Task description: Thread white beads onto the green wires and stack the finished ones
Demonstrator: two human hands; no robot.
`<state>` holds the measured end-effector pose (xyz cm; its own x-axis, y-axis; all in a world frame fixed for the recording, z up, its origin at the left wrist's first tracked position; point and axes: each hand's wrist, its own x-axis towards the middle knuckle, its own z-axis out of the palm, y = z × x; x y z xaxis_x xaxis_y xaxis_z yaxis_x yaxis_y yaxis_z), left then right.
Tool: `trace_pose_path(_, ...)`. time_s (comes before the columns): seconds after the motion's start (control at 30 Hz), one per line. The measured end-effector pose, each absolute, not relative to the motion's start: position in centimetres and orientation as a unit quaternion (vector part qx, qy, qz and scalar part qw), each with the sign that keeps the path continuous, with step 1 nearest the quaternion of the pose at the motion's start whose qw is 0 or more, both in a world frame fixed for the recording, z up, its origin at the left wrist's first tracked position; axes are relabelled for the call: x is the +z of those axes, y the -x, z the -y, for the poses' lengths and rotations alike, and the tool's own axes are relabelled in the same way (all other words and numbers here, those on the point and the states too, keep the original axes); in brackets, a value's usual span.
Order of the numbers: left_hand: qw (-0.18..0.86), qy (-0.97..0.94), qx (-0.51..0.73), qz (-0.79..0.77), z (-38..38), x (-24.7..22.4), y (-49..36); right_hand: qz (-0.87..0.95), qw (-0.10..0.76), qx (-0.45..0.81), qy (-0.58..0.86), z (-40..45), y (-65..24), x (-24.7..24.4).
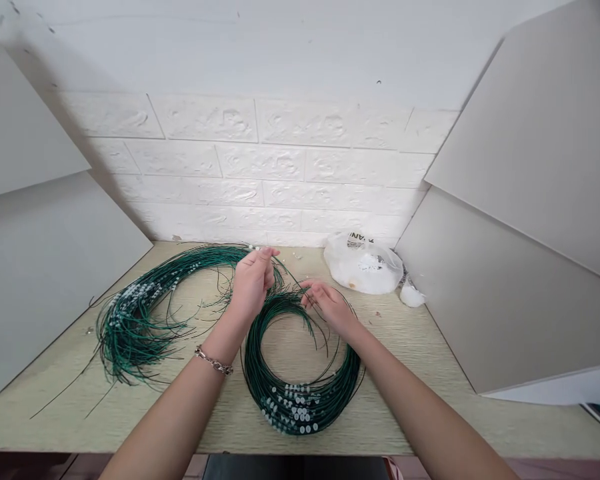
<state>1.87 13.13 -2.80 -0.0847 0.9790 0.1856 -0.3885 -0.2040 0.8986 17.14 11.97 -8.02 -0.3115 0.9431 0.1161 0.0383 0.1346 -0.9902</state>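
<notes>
My left hand [253, 277], with a metal chain bracelet at its wrist, is closed in a pinch above the table. A thin green wire [291, 272] runs from its fingertips down to my right hand [326, 303], whose fingers are curled together on the wire. Just below both hands lies a round coil of dark green wires [253, 357], with many small white round pieces [300, 407] along its near side. Left of it, a second bundle of green wires [140, 333] bends in an open arc, its loose ends spread out, also carrying white pieces.
A white plastic bag [363, 267] stands at the back right, with a small white wrapped lump [411, 293] beside it. Grey panels [530, 280] wall in the table [405, 353] on both sides. A white brick-patterned wall [280, 160] closes the back.
</notes>
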Motion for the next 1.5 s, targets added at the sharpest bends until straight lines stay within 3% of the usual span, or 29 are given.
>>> trace_pose_path(0.07,0.527,-0.467,0.601,-0.377,-13.1,-3.1,-2.0,0.630,0.465,0.503,0.367,-11.4,-16.9,-7.3)
trace_pose_path(0.23,0.548,-0.521,0.503,-0.419,-13.0,-3.9,-2.6,0.609,0.449,0.553,0.349,-10.2,-15.9,-6.7)
trace_pose_path(0.37,0.598,-0.536,0.463,-0.375,-12.8,-3.9,-2.6,0.565,0.454,0.603,0.333,-9.9,-15.7,-6.1)
trace_pose_path(0.5,0.637,-0.645,0.310,-0.287,-12.1,-4.6,-3.7,0.490,0.520,0.631,0.302,-9.9,-16.7,-4.8)
trace_pose_path(0.77,0.462,-0.815,0.168,-0.307,-10.2,-7.6,-6.8,0.425,0.570,0.642,0.287,-10.9,-19.3,-1.2)
trace_pose_path(0.93,0.406,-0.849,0.161,-0.298,-9.8,-8.1,-7.3,0.436,0.575,0.622,0.303,-11.3,-20.6,2.2)
trace_pose_path(1.1,0.516,-0.760,0.173,-0.354,-10.5,-7.1,-6.2,0.454,0.573,0.608,0.308,-10.7,-20.8,3.6)
trace_pose_path(1.27,0.664,-0.572,0.382,-0.294,-11.2,-5.2,-4.4,0.528,0.471,0.586,0.394,-9.2,-19.4,0.5)
trace_pose_path(1.5,0.639,-0.522,0.450,-0.340,-10.7,-4.2,-4.7,0.683,0.398,0.361,0.495,-7.4,-17.5,-3.7)
